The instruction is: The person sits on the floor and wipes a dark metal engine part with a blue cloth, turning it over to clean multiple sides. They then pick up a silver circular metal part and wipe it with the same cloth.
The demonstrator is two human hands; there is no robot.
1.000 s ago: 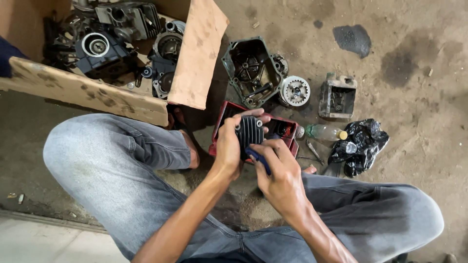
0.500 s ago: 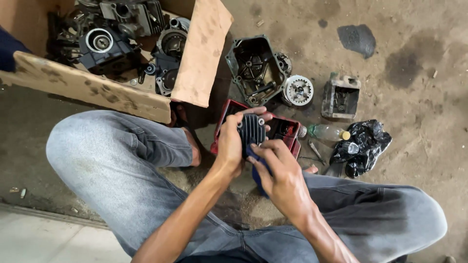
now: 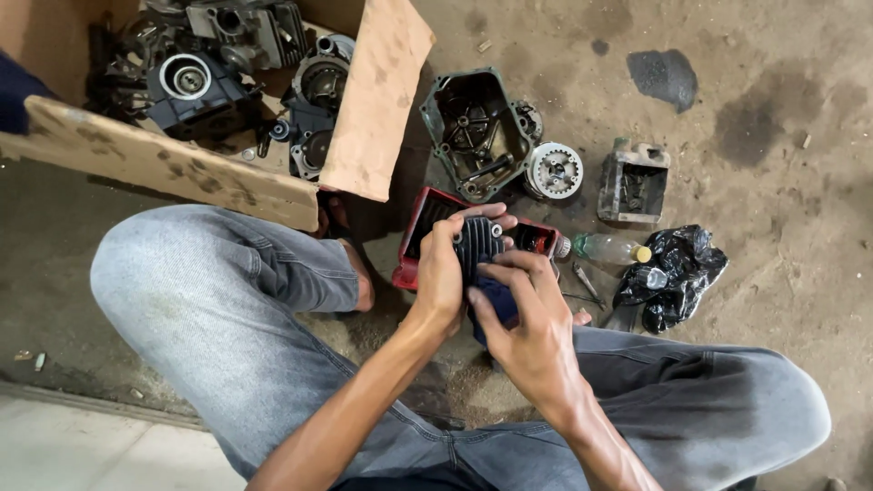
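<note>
From the head view, my left hand [image 3: 443, 273] has its grip closed round a dark finned engine part [image 3: 477, 244], fingers curled over its top edge; my right hand [image 3: 530, 332] is closed too, pressing a dark blue cloth [image 3: 496, 300] against the lower side of that part; the part sits above a red tray [image 3: 420, 227] on the dirt floor [image 3: 773, 109], between my knees; beyond the tray lies an open engine cover [image 3: 473, 132], with a toothed round gear [image 3: 553, 171] just right of the cover; further right of the tray stands a small grey casing [image 3: 634, 182]; right of the tray lie a plastic bottle [image 3: 609, 248] and a black plastic bag [image 3: 671, 273]; left of the cover, a cardboard box [image 3: 164, 164] holds engine pieces.
</note>
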